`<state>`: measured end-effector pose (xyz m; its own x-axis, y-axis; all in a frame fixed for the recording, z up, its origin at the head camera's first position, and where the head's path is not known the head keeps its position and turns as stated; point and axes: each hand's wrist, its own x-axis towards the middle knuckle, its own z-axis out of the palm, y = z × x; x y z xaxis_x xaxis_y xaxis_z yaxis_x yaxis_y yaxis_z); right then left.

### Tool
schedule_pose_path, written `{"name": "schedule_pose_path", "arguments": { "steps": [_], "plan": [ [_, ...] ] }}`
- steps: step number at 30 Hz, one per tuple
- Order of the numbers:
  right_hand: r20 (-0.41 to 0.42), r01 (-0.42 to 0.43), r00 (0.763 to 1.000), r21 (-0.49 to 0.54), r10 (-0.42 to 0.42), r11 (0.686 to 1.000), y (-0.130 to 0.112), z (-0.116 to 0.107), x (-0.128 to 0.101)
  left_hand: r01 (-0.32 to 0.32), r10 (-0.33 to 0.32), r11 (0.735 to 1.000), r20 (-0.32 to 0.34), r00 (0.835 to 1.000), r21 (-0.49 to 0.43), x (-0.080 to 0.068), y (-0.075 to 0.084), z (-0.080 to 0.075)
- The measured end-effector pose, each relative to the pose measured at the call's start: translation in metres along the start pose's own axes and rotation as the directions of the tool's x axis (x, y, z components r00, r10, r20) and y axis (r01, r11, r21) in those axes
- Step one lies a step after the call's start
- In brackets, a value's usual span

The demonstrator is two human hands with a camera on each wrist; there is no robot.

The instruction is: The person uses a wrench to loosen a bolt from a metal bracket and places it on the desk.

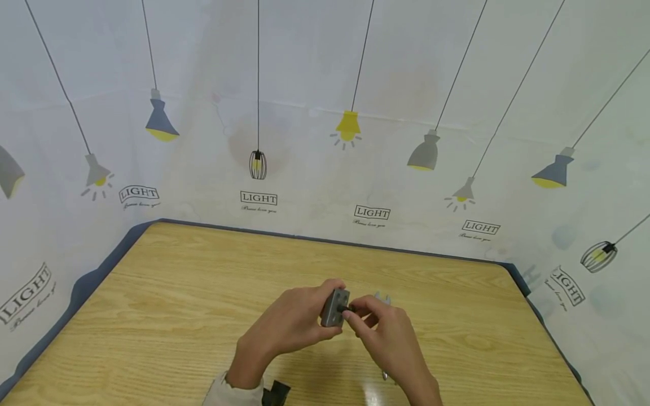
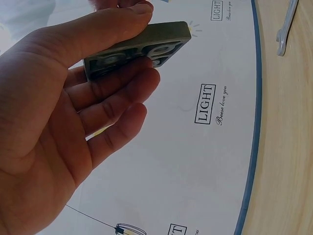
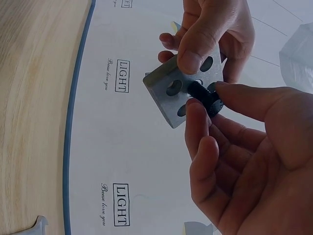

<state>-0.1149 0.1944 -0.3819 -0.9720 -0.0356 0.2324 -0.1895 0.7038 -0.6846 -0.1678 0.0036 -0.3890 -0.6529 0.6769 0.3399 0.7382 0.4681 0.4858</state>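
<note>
Holding grey block (image 1: 334, 308) mid-table (image 1: 178, 293), left hand (image 1: 289, 327), right hand (image 1: 388, 338) pinching black bolt (image 3: 205, 95)

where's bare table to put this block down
The table's left half, from the left hand to the blue edge, is bare, as is the far strip by the wall. Crowded: behind the right hand, where a wrench lies.

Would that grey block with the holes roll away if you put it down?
Probably not. The grey block has flat faces and square corners, so it should sit still. It looks like metal, so likely stiff and heavy for its size. The left hand pinches it by its edges while the right hand holds a black screw.
</note>
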Motion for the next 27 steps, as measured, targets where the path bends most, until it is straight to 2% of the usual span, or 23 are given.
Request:
{"name": "schedule_pose_path", "arguments": {
  "steps": [27],
  "plan": [
    [-0.006,0.025,1.0,-0.021,-0.025,0.999,-0.0023,-0.0008,0.0004,0.005,-0.005,1.0,-0.001,1.0,-0.02,-0.0006,-0.0005,-0.0001]
  ]
}}
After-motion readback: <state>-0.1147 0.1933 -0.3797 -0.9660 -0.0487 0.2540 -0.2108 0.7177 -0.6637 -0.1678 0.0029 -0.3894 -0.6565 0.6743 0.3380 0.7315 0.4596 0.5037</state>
